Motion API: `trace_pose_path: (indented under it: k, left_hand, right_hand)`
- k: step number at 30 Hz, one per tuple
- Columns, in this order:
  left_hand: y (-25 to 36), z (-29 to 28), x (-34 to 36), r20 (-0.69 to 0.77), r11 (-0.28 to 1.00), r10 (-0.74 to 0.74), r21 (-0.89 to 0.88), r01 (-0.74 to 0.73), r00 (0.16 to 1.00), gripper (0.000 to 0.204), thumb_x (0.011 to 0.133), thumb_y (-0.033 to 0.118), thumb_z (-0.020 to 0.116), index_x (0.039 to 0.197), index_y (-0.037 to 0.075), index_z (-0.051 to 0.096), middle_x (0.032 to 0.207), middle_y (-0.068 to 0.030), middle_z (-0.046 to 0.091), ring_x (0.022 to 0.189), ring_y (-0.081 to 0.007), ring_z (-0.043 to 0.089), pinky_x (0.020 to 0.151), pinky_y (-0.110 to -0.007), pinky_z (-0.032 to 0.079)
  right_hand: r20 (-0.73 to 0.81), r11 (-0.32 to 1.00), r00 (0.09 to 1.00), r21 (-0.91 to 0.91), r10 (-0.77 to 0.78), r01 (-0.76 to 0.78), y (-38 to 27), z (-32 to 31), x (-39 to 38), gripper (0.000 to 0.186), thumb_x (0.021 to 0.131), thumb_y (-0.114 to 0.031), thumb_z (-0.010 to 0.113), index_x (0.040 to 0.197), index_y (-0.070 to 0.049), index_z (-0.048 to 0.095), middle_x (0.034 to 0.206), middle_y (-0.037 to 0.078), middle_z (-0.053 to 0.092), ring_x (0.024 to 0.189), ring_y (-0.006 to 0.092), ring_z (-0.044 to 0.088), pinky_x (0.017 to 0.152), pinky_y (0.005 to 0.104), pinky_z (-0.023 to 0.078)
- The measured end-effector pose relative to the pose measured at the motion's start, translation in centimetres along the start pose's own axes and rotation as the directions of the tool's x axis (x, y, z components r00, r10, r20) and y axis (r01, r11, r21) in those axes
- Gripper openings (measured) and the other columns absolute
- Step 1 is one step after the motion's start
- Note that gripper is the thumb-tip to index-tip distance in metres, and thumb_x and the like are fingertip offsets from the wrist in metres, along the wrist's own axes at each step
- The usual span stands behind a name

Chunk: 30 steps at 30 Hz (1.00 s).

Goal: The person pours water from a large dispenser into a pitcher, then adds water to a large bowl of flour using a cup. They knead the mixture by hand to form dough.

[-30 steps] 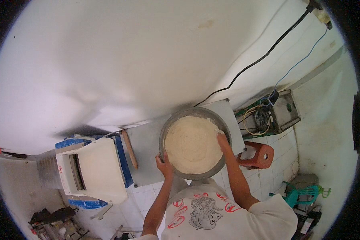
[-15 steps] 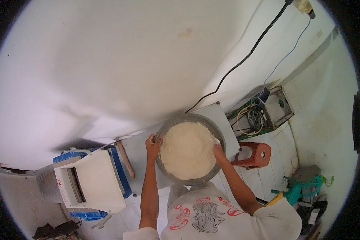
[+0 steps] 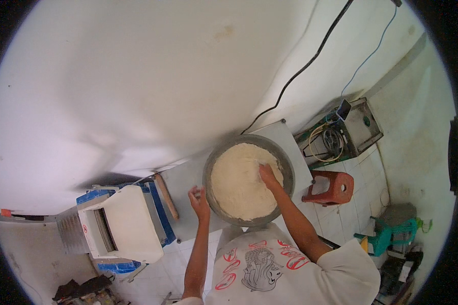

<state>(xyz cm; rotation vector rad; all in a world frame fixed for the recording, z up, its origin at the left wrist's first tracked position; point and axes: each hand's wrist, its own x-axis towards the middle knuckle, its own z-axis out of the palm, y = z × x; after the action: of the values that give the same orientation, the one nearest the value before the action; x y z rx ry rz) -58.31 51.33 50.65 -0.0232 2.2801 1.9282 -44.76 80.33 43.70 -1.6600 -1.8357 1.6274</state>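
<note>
A large grey round basin [image 3: 289,175] full of a pale, floury, dough-like mass [image 3: 239,178] stands on a grey tabletop. My right hand [image 3: 268,176] reaches over the basin's right side, its fingertips down on the pale mass. How those fingers are bent, and whether they hold anything, is hard to make out. Just off the basin's left rim, my left hand [image 3: 200,201] hovers over the tabletop with fingers apart and nothing in them.
On the left stands a white and blue machine [image 3: 132,218] with a slot; a wooden rolling pin [image 3: 166,197] lies beside it. A red plastic stool [image 3: 336,188] and a metal frame with coiled cable [image 3: 336,140] are at right. A black cable [image 3: 295,76] runs along the wall.
My left hand has let go of the basin's left rim and moved off it. My right hand has shifted from the right inner edge inward over the pale mass.
</note>
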Motion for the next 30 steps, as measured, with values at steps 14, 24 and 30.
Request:
trace_pose_path:
  k: [14,24,30]
  left_hand:
    - [1.8,2.8,2.5,0.118,0.998,-0.011,0.062,0.004,0.993,0.038,0.097,0.029,0.075,0.119,-0.001,0.068,0.089,-0.0039,0.068,0.08,-0.0106,0.058,0.075,-0.028,0.048]
    - [1.9,-1.1,-7.2,0.065,0.993,-0.103,0.058,0.099,0.993,0.046,0.098,0.024,0.072,0.133,-0.002,0.059,0.108,-0.0128,0.067,0.089,-0.0207,0.064,0.085,-0.033,0.053]
    - [2.0,-2.8,-13.5,0.195,0.988,-0.124,0.111,0.103,0.973,0.054,0.1,0.019,0.068,0.146,-0.004,0.05,0.115,-0.0159,0.067,0.104,-0.0229,0.064,0.093,-0.035,0.051]
  right_hand:
    - [0.351,0.633,0.864,0.588,0.362,-0.504,3.5,0.0,-5.7,0.062,0.097,-0.045,0.058,0.139,0.0,0.053,0.139,0.021,0.06,0.125,0.0377,0.06,0.101,0.0547,0.05]
    - [0.432,0.612,0.782,-0.488,-0.449,0.622,-10.4,3.4,0.9,0.052,0.083,-0.035,0.07,0.111,0.008,0.066,0.118,0.032,0.067,0.112,0.0498,0.064,0.099,0.0536,0.052]
    - [0.822,0.165,0.561,-0.542,-0.1,0.824,-10.5,10.1,-2.6,0.047,0.083,-0.029,0.07,0.114,0.006,0.068,0.116,0.028,0.069,0.111,0.0418,0.067,0.097,0.0501,0.054]
